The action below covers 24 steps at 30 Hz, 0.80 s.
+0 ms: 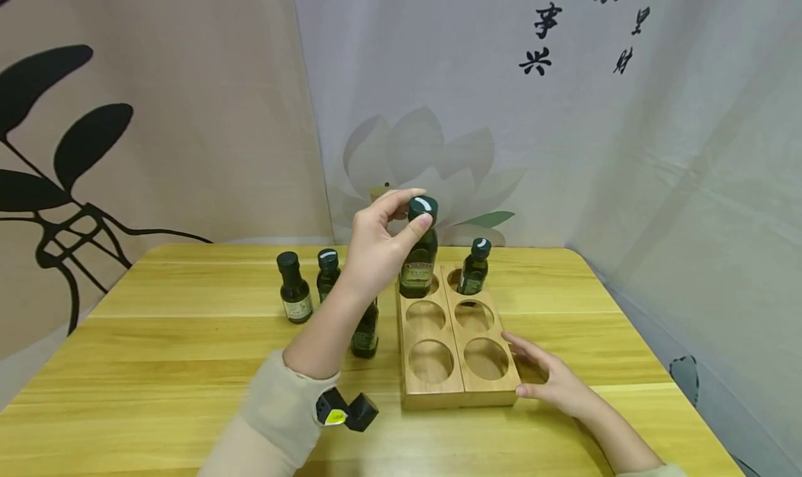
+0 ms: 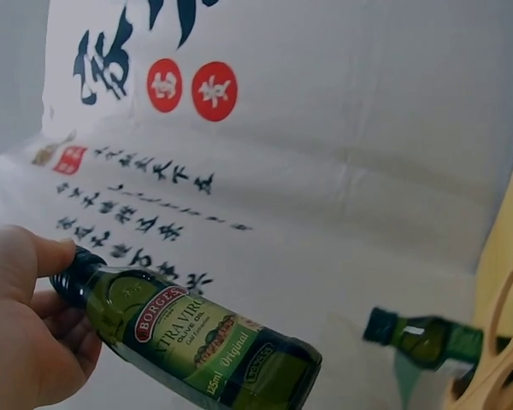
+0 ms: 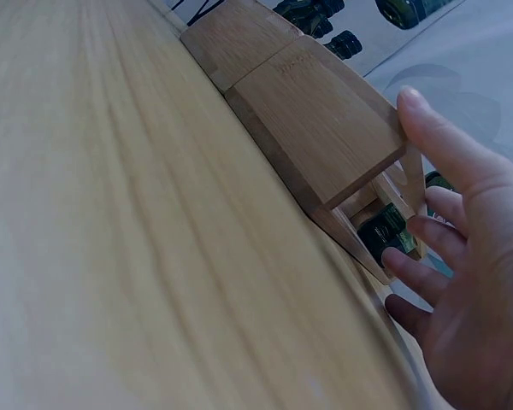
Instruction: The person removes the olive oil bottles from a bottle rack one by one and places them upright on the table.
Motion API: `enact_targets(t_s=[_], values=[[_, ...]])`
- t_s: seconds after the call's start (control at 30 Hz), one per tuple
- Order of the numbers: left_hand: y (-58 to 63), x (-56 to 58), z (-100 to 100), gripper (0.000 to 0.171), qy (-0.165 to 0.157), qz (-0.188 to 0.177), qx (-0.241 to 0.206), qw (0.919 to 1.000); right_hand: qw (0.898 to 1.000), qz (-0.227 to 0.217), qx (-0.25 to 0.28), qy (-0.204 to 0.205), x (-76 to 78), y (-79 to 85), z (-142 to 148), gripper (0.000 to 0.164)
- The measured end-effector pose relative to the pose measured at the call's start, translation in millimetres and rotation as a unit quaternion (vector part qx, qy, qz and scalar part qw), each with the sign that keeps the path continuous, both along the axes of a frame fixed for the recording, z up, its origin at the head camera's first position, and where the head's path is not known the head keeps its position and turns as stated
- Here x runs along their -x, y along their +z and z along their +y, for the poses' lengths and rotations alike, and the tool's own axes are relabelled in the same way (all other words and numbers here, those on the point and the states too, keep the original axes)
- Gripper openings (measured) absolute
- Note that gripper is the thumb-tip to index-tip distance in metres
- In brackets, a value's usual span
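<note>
My left hand (image 1: 383,239) pinches the dark cap of a green olive oil bottle (image 1: 416,274) between thumb and fingers. The bottle stands nearly upright over the back left hole of a wooden bottle rack (image 1: 460,399); whether its base touches the rack, I cannot tell. Its "Borges" label (image 2: 201,333) faces the left wrist camera. A second olive oil bottle (image 1: 474,274) sits in the back right hole. Beside the rack's right side lies my right hand (image 1: 557,383), thumb at the front corner and loosely bent fingers (image 3: 427,278) along the side.
Left of the rack stand three more dark bottles: one with a pale label (image 1: 297,303), one (image 1: 327,271) partly behind the left forearm, and one (image 1: 365,334) nearer. The wooden table (image 1: 156,365) ends at a printed cloth backdrop (image 1: 238,115).
</note>
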State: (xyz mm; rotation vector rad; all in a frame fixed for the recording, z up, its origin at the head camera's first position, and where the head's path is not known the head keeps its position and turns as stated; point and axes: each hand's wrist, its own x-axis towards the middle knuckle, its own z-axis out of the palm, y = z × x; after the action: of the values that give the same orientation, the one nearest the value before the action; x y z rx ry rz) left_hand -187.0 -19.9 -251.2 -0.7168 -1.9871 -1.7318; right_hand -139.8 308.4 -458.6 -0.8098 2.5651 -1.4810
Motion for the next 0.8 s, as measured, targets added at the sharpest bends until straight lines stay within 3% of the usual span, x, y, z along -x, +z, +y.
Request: enact_targets(t_s=[0.33, 0.5, 0.8], values=[[13.1, -7.5, -39, 0.028, 0.011, 0.008, -0.016, 0.9998, 1.000, -0.005, 0.004, 0.000, 0.9, 2.3, -1, 0.076], [12.3, -10.4, -56, 0.029, 0.026, -0.008, -0.008, 0.9996, 1.000, -0.006, 0.006, -0.002, 1.0, 1.4, -1, 0.077], [8.4, -14.4, -82, 0.030, 0.034, -0.021, -0.032, 0.9987, 1.000, -0.005, 0.009, -0.001, 0.4, -0.3, -1, 0.077]])
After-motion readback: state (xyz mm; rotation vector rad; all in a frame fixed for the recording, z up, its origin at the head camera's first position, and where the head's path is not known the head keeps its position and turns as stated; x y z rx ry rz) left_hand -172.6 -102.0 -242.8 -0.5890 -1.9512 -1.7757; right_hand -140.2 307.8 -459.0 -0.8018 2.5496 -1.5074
